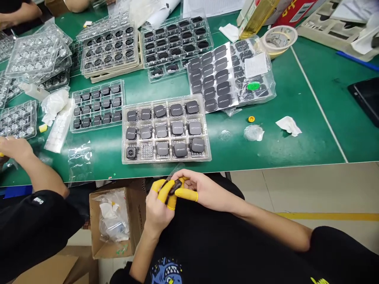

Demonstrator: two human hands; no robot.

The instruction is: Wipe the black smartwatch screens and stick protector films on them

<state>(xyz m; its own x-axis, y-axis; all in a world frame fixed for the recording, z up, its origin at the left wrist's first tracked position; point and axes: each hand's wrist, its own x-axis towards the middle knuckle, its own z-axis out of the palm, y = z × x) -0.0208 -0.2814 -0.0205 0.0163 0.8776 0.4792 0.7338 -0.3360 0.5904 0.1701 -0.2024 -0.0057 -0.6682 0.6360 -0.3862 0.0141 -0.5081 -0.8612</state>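
Both my hands meet just off the table's front edge, over my lap, with yellow finger cots on several fingers. Between them is a small dark piece (175, 187), mostly covered by the fingers, so its exact kind is hard to make out. My left hand (160, 203) is closed around its left side. From the right, my right hand (195, 189) pinches it with a capped thumb and fingers. Directly beyond lies a clear plastic tray (166, 160) of square dark units with printed tops. Its front left pocket holds a unit (131, 152) showing a round face; the pocket beside that shows only bare plastic.
Sticker sheets (213, 79) in plastic lie behind the tray, near a tape roll (280, 38). More filled trays (97, 104) stand left and behind. A yellow ring (251, 119) and crumpled film (254, 133) lie right. A co-worker's arm (41, 173) reaches in left, above a cardboard box (94, 228).
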